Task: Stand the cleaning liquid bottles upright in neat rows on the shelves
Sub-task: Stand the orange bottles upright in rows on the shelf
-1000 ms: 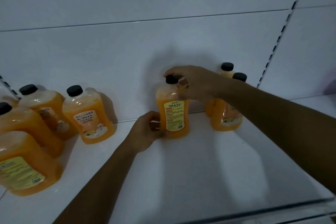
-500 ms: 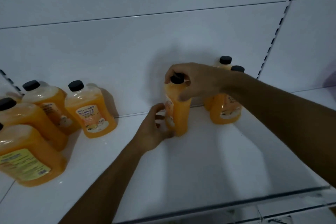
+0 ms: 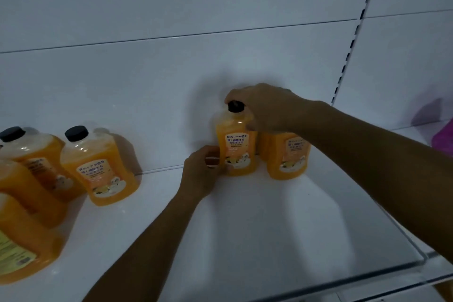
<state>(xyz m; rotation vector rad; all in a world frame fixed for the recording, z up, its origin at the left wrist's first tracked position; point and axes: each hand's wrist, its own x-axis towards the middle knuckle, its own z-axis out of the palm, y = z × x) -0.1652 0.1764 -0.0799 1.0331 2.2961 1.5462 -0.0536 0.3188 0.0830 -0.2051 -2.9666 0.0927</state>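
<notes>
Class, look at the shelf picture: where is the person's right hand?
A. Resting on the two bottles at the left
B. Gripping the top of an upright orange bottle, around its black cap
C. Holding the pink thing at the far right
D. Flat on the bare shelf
B: the right hand curls over the black cap of the upright orange bottle, while the left hand holds its base.

A white shelf (image 3: 245, 228) is carrying orange cleaning liquid bottles: one labelled bottle (image 3: 236, 149) is standing by its back wall, another (image 3: 286, 157) just right of it, several more (image 3: 98, 169) well left.
</notes>
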